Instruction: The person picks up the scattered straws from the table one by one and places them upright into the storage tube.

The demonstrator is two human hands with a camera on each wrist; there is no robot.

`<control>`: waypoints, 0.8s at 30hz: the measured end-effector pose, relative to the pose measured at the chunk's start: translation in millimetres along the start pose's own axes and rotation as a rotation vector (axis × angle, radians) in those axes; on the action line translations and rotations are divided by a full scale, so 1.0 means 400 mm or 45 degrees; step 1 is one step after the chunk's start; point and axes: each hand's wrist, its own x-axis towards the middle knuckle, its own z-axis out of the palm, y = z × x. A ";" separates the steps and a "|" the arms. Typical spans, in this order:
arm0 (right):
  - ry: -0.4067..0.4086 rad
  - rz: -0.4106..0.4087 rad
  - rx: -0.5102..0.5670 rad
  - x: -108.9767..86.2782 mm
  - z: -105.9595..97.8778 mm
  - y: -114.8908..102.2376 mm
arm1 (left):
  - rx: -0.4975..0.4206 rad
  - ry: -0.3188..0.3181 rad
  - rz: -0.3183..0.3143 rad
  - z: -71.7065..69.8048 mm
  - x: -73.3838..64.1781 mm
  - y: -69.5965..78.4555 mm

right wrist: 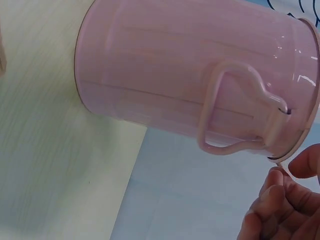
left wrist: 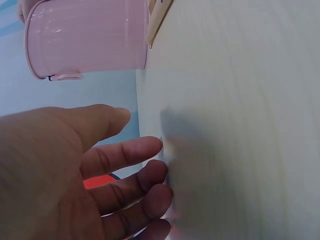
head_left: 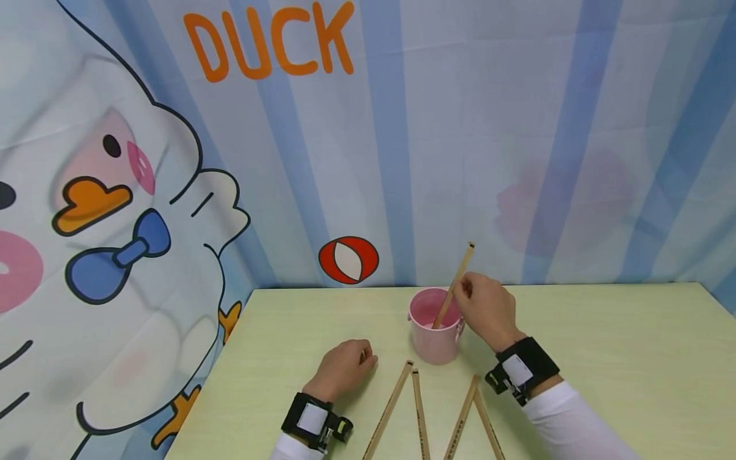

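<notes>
A pink metal bucket stands upright on the table, a small loop handle on its side in the right wrist view. One slim wooden stick with a dark top end leans in it, its lower end inside. My right hand is at the bucket's right rim and pinches that stick between thumb and fingers. My left hand rests low over the table left of the bucket, its fingers loosely bent around nothing in the left wrist view.
In front of the bucket lie several more wooden sticks with dark print, fanned in two narrow peaks on the pale table. A curtain with a duck print hangs right behind the table's far edge.
</notes>
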 end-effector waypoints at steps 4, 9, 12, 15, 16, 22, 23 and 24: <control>-0.030 0.020 -0.007 -0.001 -0.007 -0.001 | 0.005 0.015 0.021 -0.001 -0.003 0.001; -0.054 0.030 -0.012 -0.007 -0.025 0.003 | 0.012 0.030 0.045 -0.004 -0.007 0.002; -0.048 0.019 -0.018 -0.015 -0.040 0.011 | 0.009 0.027 0.047 -0.004 -0.007 0.004; -0.062 0.012 -0.027 -0.028 -0.056 0.025 | 0.010 0.022 0.044 -0.003 -0.007 0.004; -0.073 0.013 -0.036 -0.033 -0.062 0.030 | 0.009 0.019 0.042 -0.004 -0.007 0.005; -0.176 -0.006 -0.079 -0.074 -0.086 0.070 | 0.005 0.018 0.043 -0.007 -0.009 0.005; -0.195 -0.010 -0.086 -0.081 -0.088 0.077 | 0.005 0.018 0.046 -0.007 -0.009 0.005; -0.216 -0.012 -0.093 -0.088 -0.090 0.085 | 0.003 0.017 0.046 -0.007 -0.009 0.004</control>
